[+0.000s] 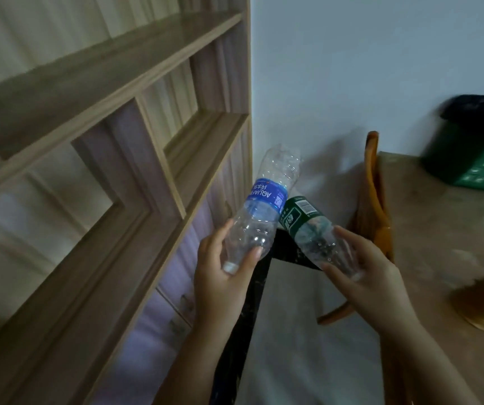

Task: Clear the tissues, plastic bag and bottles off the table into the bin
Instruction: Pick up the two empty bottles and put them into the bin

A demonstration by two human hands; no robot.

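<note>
While both bottles were held up in front of the body, the bottle-clearing step of the task was judged to be in hand. The blue-labelled bottle was gripped near its capped end by the left hand, fingers and thumb closed around the clear plastic, with its base tilted up and away toward the wall. The green-labelled bottle was clasped in the same way by the right hand, and its far end was seen just behind the blue label, so that the two bottles crossed; whether they actually touched could not be told. Both looked empty and slightly crumpled.

The green bin, lined with a black bag, stood well apart at the right of the view, on the pale floor beyond a wooden chair. A wooden shelf unit filled the left side. No table, tissues or plastic bag could be made out in this view.

For the next move, a turn to the right was judged to be called for, with both bottles carried past the chair, brought over the bin's open mouth and only then let go
</note>
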